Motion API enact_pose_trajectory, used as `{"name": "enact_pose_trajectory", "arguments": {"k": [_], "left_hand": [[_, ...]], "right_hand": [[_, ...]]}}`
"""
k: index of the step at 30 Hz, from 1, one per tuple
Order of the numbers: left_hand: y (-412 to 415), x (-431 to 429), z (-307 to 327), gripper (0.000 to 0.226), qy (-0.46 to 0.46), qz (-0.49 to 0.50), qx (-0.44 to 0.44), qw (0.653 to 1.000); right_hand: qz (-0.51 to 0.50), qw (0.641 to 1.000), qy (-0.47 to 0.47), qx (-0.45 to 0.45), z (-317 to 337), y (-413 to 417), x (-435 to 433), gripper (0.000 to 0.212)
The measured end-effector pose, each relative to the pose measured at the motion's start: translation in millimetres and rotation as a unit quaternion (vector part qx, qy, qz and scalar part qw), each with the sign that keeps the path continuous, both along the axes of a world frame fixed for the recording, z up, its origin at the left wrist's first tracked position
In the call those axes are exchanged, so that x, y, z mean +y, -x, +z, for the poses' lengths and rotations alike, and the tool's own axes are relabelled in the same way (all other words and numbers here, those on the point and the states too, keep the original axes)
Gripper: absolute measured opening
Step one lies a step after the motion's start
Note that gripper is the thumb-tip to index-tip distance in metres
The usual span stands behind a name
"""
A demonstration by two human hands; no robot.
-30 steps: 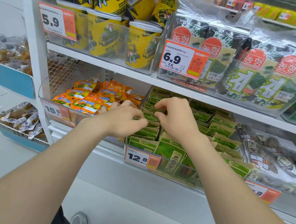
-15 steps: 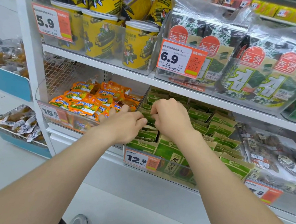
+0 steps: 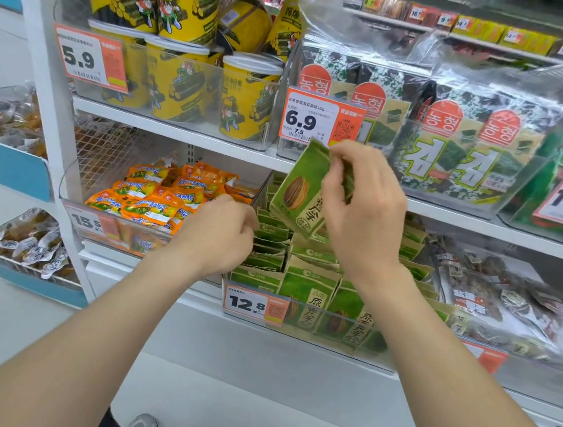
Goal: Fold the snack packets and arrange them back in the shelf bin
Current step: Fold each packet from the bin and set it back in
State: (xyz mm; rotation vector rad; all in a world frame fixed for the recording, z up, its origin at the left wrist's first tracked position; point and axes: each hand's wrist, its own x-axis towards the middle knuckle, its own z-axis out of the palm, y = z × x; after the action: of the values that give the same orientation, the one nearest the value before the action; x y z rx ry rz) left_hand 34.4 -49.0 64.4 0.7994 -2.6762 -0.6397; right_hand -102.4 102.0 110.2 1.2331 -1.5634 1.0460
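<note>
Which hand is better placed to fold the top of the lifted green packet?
The right hand, probably: it pinches the lifted green packet by its top. The left hand sits lower, by the bin.

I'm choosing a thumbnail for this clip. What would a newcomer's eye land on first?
First, the green seed packet pinched near its top by the right grip, held mid-frame above the clear bin of matching packets on the lower shelf. Next, the bright yellow tubs on the upper shelf at left, and the orange 6.9 price tag just behind the held packet.
</note>
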Motion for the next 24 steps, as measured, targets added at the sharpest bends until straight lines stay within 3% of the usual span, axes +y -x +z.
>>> {"name": "enact_pose_trajectory", "arguments": {"k": [3, 7, 9, 12, 17, 21, 24], "left_hand": [[1.5, 18.2, 12.0, 0.031, -0.012, 0.037, 0.148, 0.988], [8.4, 50.5, 31.3, 0.022, -0.142, -0.029, 0.359, 0.922], [11.6, 63.1, 33.9, 0.013, -0.188, -0.101, 0.368, 0.905], [17.7, 69.7, 29.7, 0.019, -0.211, -0.132, 0.34, 0.907], [28.6, 73.9, 32.5, 0.015, -0.286, -0.092, 0.351, 0.887], [34.8, 79.5, 36.4, 0.017, -0.351, -0.082, 0.35, 0.864], [38.0, 81.2, 36.6, 0.016, -0.361, -0.067, 0.352, 0.861]], "right_hand": [[0.001, 0.999, 0.003, -0.046, 13.2, -6.4, 16.3, 0.013], [0.016, 0.991, -0.037, -0.128, 15.6, -23.4, 33.9, 0.014], [0.009, 0.982, -0.036, -0.186, 11.8, -31.2, 37.9, 0.015], [0.005, 0.954, 0.017, -0.3, 6.7, -30.8, 42.5, 0.01], [0.178, 0.825, 0.085, -0.53, -0.9, -25.9, 46.1, 0.016], [0.275, 0.756, 0.101, -0.585, -6.2, -25.0, 46.1, 0.02], [0.282, 0.759, 0.089, -0.58, -6.9, -24.1, 50.6, 0.018]]}}
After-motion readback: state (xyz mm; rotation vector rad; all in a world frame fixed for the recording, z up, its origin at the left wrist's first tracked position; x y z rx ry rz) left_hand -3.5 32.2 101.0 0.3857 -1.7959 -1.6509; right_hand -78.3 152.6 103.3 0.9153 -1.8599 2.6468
